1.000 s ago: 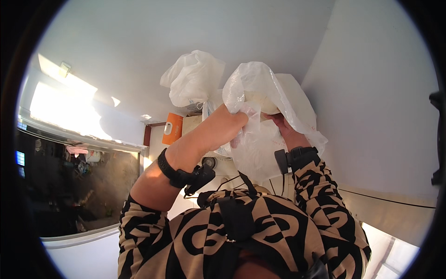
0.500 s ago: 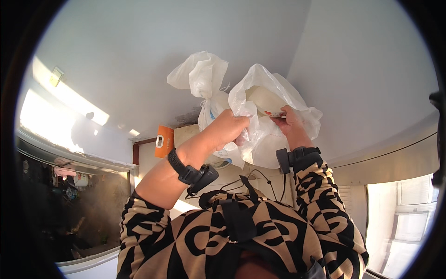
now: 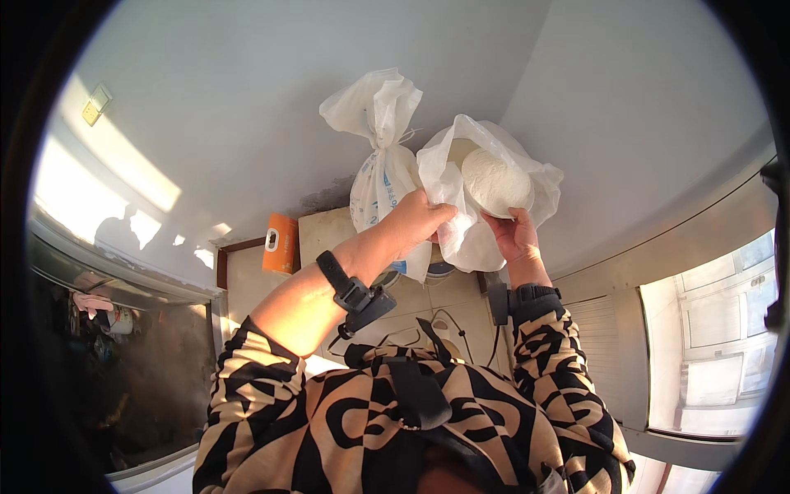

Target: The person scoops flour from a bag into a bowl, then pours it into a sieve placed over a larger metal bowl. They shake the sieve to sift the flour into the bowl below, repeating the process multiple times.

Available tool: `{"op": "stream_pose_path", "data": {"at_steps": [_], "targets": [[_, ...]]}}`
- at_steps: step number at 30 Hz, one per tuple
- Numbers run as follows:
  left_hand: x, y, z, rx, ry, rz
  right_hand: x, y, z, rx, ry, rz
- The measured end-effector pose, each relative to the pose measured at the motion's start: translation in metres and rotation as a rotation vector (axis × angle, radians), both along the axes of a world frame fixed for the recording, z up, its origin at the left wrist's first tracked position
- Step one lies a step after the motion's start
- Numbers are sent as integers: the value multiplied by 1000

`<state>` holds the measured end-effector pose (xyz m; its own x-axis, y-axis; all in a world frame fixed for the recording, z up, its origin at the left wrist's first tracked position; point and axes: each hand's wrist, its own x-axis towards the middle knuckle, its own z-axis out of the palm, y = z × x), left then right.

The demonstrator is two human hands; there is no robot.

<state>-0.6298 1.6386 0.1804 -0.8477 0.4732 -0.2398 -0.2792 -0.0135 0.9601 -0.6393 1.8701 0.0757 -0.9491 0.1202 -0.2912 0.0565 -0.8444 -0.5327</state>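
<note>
My left hand [image 3: 421, 218] grips the near left edge of an open white plastic sack [image 3: 473, 132], its fingers closed on the film. At the sack's mouth my right hand [image 3: 516, 235] holds a bowl by its near rim, thumb on the rim and fingers beneath. White powder that looks like flour [image 3: 496, 183] is heaped in the bowl and hides most of it. Left of the open sack stands a second white sack [image 3: 378, 188] with blue print, its neck tied and its top flaring out.
An orange box [image 3: 281, 244] with a handle hole stands on the tiled floor, left of the sacks. Pale walls meet in a corner behind them. A dark glass surface [image 3: 156, 370] lies at lower left, and a bright window [image 3: 724, 329] at right. Thin black cables hang near my chest.
My right hand has brought the bowl up to the sack's mouth, and its heaped white powder now shows. Before, only the bowl's rim was visible inside. My left hand still holds the sack's edge.
</note>
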Motion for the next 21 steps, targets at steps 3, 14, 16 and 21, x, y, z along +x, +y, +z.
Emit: {"op": "stream_pose_path", "data": {"at_steps": [3, 14, 16, 21], "targets": [[6, -2, -2, -42, -2, 71, -1, -3, -3, -7, 18, 46], [59, 5, -16, -179, -25, 181, 72, 32, -3, 29, 107, 294], [72, 2, -20, -175, -27, 224, 86, 39, -1, 41, 97, 345], [118, -36, -41, -83, -162, 397, 114, 48, 6, 135, 15, 378]]}}
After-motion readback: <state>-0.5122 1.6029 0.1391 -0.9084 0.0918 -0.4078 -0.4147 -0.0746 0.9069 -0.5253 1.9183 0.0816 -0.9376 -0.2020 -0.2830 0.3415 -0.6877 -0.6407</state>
